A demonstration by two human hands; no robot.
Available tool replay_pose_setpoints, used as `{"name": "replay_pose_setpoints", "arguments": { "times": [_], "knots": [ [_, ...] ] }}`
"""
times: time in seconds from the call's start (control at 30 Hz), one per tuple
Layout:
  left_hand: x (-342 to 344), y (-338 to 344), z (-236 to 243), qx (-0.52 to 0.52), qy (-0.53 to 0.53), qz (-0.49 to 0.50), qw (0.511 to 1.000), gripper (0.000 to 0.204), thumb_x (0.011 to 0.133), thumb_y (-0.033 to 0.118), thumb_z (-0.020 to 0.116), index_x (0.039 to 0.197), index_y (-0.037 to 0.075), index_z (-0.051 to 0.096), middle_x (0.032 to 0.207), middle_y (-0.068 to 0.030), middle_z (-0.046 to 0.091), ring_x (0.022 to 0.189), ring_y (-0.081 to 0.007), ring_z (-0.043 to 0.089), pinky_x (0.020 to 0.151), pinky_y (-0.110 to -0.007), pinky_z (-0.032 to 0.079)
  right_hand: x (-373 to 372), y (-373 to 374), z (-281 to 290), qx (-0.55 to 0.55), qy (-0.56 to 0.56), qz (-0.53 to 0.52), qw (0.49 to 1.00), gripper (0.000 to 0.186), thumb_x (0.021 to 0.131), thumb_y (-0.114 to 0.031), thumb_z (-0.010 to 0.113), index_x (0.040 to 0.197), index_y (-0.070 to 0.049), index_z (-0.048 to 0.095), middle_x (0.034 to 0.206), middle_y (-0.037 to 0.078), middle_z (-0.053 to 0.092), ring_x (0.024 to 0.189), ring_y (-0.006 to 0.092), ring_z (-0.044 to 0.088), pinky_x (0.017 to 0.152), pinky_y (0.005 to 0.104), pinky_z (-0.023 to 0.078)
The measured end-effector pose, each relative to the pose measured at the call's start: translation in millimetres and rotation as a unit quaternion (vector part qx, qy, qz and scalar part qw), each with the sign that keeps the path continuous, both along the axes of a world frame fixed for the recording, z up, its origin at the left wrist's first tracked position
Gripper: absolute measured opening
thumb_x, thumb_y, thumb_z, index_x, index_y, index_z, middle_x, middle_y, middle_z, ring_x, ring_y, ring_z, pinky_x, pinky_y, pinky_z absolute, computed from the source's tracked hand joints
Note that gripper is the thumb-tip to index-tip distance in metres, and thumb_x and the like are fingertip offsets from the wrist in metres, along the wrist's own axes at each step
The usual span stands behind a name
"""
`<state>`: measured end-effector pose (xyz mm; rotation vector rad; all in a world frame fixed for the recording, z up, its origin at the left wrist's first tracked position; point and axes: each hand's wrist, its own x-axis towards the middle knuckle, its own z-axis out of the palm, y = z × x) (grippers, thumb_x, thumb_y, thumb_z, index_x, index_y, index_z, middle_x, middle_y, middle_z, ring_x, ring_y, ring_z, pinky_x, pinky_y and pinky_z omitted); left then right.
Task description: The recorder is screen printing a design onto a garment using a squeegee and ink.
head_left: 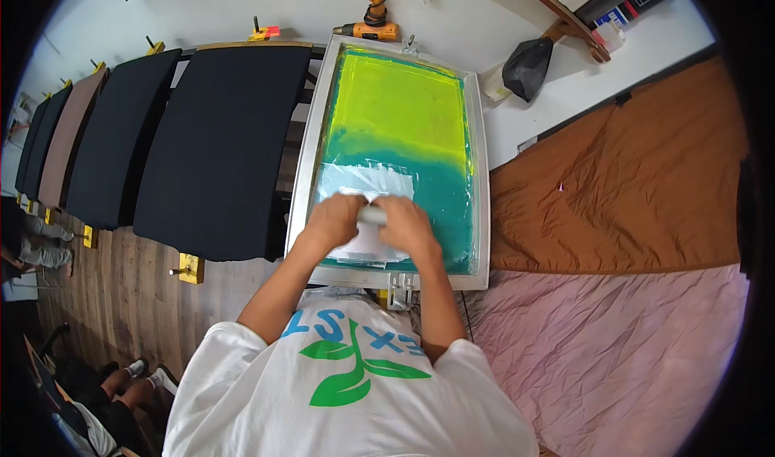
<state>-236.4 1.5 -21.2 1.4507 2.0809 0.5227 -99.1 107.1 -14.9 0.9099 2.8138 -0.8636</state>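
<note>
A screen-printing frame (482, 182) with pale metal sides lies in front of me. Its mesh is yellow-green (400, 94) at the far end and teal nearer to me. White ink (383, 178) is spread over the near left part of the mesh. My left hand (333, 221) and my right hand (405, 227) are closed side by side on a squeegee (372, 215). Only a pale piece of it shows between them; its blade is hidden. Both hands are above the white patch. Metal clamps hold the near edge (400, 290) and far edge (410, 47) of the frame.
Black fabric-covered boards (222, 150) and a brown one (73, 138) line up to the left. Beyond the frame lies an orange heat gun (373, 29). Brown cloth (613, 182) and pink cloth (613, 352) spread at right. Other people's legs (133, 388) show at lower left.
</note>
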Motion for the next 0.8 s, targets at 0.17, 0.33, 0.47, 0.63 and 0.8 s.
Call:
{"name": "replay_pose_setpoints", "arguments": {
  "times": [0.17, 0.33, 0.47, 0.63, 0.8],
  "knots": [
    [-6.6, 10.4, -28.2, 0.054, -0.028, 0.005, 0.998, 0.044, 0.070, -0.009, 0.061, 0.109, 0.006, 0.071, 0.094, -0.0216, 0.071, 0.089, -0.0393, 0.068, 0.081, -0.044, 0.055, -10.5, 9.3, -8.0, 0.024, -0.046, -0.001, 0.999, 0.041, 0.069, 0.004, 0.060, 0.108, -0.008, 0.066, 0.103, 0.017, 0.066, 0.101, 0.0380, 0.060, 0.085, 0.0481, 0.052],
    [28.5, -39.3, -33.5, 0.142, -0.057, 0.002, 0.988, 0.057, 0.065, -0.014, 0.061, 0.119, 0.003, 0.065, 0.122, -0.0213, 0.064, 0.112, -0.0377, 0.062, 0.094, -0.041, 0.052, 27.9, -39.2, -28.2, 0.033, 0.067, -0.019, 0.997, 0.049, 0.068, 0.008, 0.059, 0.115, -0.006, 0.061, 0.107, 0.014, 0.061, 0.105, 0.0369, 0.055, 0.086, 0.0465, 0.052],
    [50.4, -73.9, -16.9, 0.083, -0.067, -0.016, 0.994, 0.057, 0.066, -0.011, 0.063, 0.121, 0.004, 0.064, 0.121, -0.0202, 0.065, 0.112, -0.0369, 0.063, 0.093, -0.042, 0.053, 54.4, -73.0, -16.1, 0.002, 0.051, -0.012, 0.999, 0.043, 0.068, 0.005, 0.060, 0.109, -0.005, 0.063, 0.106, 0.014, 0.062, 0.104, 0.0368, 0.056, 0.086, 0.0468, 0.052],
    [31.2, -46.4, 9.1, -0.058, -0.033, -0.051, 0.996, 0.042, 0.075, 0.004, 0.070, 0.116, 0.008, 0.067, 0.098, -0.0192, 0.071, 0.091, -0.0381, 0.068, 0.080, -0.044, 0.056, 39.3, -42.2, 5.2, -0.003, -0.017, 0.038, 0.999, 0.029, 0.069, -0.001, 0.061, 0.097, -0.005, 0.067, 0.097, 0.015, 0.067, 0.097, 0.0373, 0.063, 0.082, 0.0486, 0.054],
    [-6.2, 11.3, -2.0, 0.011, 0.001, 0.002, 1.000, 0.042, 0.076, -0.001, 0.065, 0.116, 0.011, 0.069, 0.099, -0.0201, 0.070, 0.093, -0.0386, 0.067, 0.082, -0.046, 0.054, -9.2, 13.3, -9.7, 0.057, 0.011, 0.006, 0.998, 0.026, 0.072, 0.000, 0.062, 0.097, -0.005, 0.066, 0.097, 0.016, 0.068, 0.095, 0.0369, 0.065, 0.081, 0.0496, 0.054]
  ]
}}
